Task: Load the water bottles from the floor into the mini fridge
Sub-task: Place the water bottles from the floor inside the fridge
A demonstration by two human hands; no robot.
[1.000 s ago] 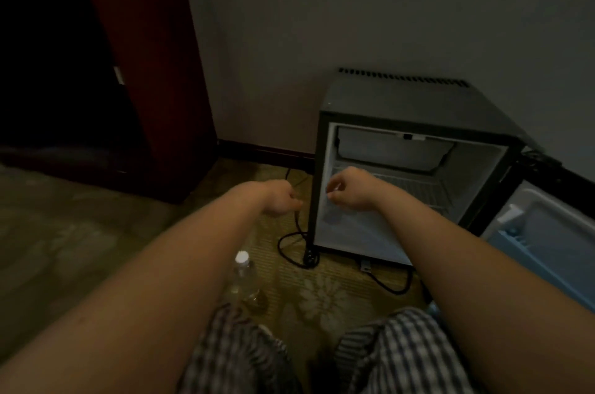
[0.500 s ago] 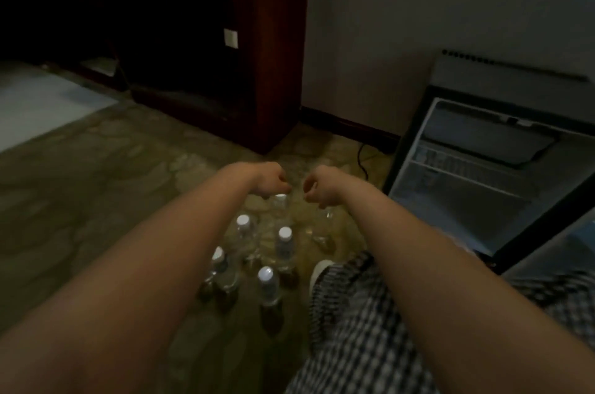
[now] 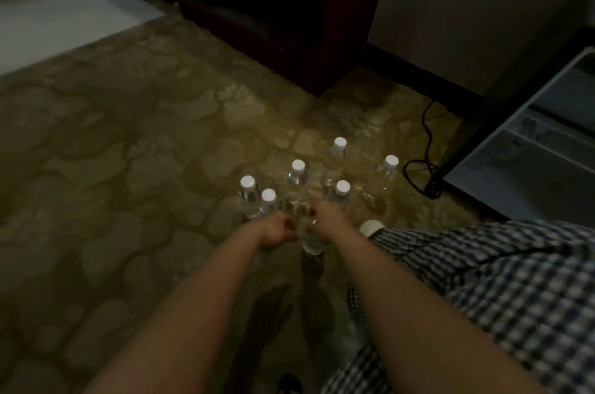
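Where curled fingers point(image 3: 290, 225) of left hand point(image 3: 275, 231) and right hand point(image 3: 326, 221) meet: water bottle point(image 3: 311, 245) upright between them, actual grip unclear in blur. Six more bottles point(image 3: 298, 179) standing on floor point(image 3: 145, 152) just beyond. Open mini fridge point(image 3: 531, 174) at right.

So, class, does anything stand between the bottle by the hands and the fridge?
Along the floor, yes: two standing bottles and a black cable lie between that bottle and the open fridge. Lifted over them, nothing visible blocks it.

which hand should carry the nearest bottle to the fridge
Probably the right hand: both hands are at the nearest bottle, but the open fridge stands to the right, so the left hand would have to reach across.
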